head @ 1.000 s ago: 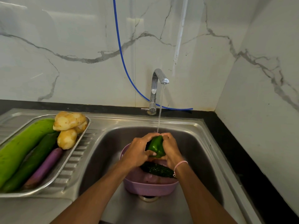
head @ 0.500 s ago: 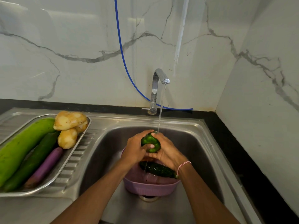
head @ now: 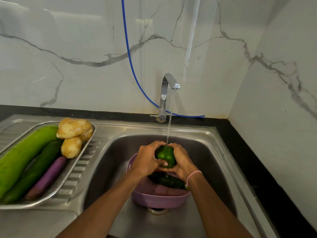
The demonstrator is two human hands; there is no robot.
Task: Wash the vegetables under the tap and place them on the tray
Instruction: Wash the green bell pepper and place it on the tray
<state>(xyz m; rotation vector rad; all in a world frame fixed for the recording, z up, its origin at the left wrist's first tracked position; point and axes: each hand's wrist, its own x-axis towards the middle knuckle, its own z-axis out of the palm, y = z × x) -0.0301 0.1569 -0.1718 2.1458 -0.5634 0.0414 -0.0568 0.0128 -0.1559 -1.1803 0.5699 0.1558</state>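
task thing: we find the green bell pepper under the water stream from the tap, above the pink basket in the sink.
left hand: the left hand clasps the pepper's left side, fingers curled over the top, thumb on the near face.
right hand: the right hand clasps the right side, fingers curled round it.
grip: both hands are closed on the pepper, and neither is free.
axis: the lobed end faces near; we cannot see the stem end.
key relation: the tray lies well apart to the left of the grip, so we judge the left hand nearer for the carry.
tray load: a pale green gourd, potatoes and a purple aubergine.
remaining: a dark cucumber lies in the basket beneath the hands.
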